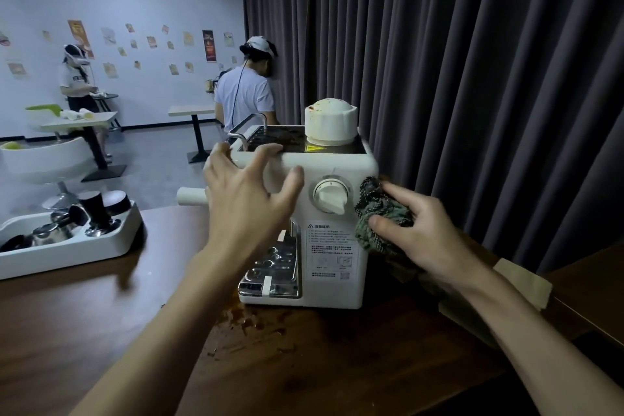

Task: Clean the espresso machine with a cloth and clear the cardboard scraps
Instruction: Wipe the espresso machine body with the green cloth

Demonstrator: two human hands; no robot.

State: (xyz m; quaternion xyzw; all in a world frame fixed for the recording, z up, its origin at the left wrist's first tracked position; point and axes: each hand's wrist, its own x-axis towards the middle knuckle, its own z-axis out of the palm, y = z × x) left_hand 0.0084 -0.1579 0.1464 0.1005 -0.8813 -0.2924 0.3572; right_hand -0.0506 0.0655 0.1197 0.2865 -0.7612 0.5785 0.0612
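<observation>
Steady espresso machine [334, 257] at 12 o'clock with left hand [243, 199], fingers spread over top front edge. Wipe right side at 2 o'clock with cloth [378, 209] bunched in right hand [425, 233].

Bench [84, 331]: dark brown wood with a glossy top.
Espresso machine [332, 257]: white, standing upright on the bench near its far edge, about midway along.
Tray [67, 253]: white and rounded, at the left edge; it holds dark and metal coffee tools.
Spill [250, 317]: brown wet splashes and crumbs on the wood, touching the machine's front base and spreading toward the near edge.
Cardboard [521, 282]: a tan piece by the right edge, partly hidden.
</observation>
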